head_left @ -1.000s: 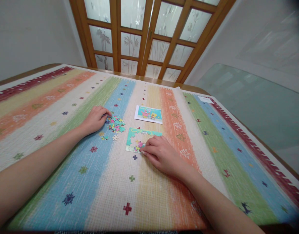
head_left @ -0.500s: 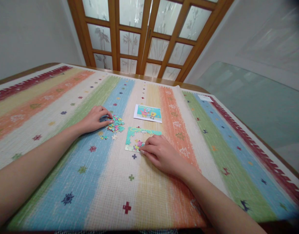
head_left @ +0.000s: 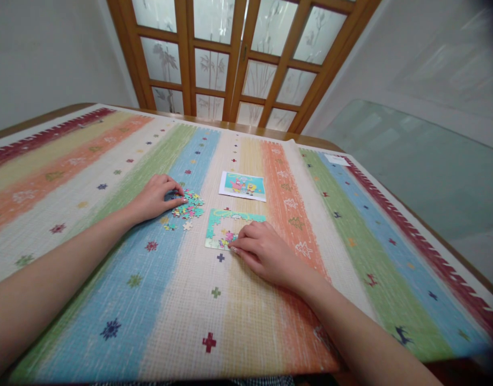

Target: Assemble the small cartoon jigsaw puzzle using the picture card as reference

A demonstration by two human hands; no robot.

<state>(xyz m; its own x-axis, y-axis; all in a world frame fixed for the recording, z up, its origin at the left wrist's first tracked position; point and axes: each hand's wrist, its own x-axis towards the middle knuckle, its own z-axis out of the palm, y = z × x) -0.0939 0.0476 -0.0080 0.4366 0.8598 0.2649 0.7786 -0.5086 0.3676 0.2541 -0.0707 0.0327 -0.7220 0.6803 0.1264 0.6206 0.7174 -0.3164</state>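
My left hand [head_left: 156, 199] rests at the left edge of a heap of loose jigsaw pieces [head_left: 193, 203]. Its thumb and bent fingers are apart and touch the pieces. A partly assembled jigsaw puzzle [head_left: 214, 220] lies right of the heap, its turquoise border joined around a gap, with pink and yellow pieces near the lower edge. Over its lower right part is my right hand [head_left: 262, 247], fingers closed together and tips down at the bottom edge. Whatever those fingertips hold is hidden, as is the puzzle's right side.
Just beyond the puzzle lies a cartoon reference picture [head_left: 245, 186]. Stray pieces [head_left: 187, 227] sit in front of the heap. A striped tablecloth [head_left: 182, 321] covers the table, with a white label [head_left: 337, 160] at the far right. Wooden glazed doors [head_left: 226, 59] stand behind.
The camera view shifts very slightly. My left fingers stir a little at the heap, whose pieces have spread slightly left. My right hand stays at the puzzle's lower edge.
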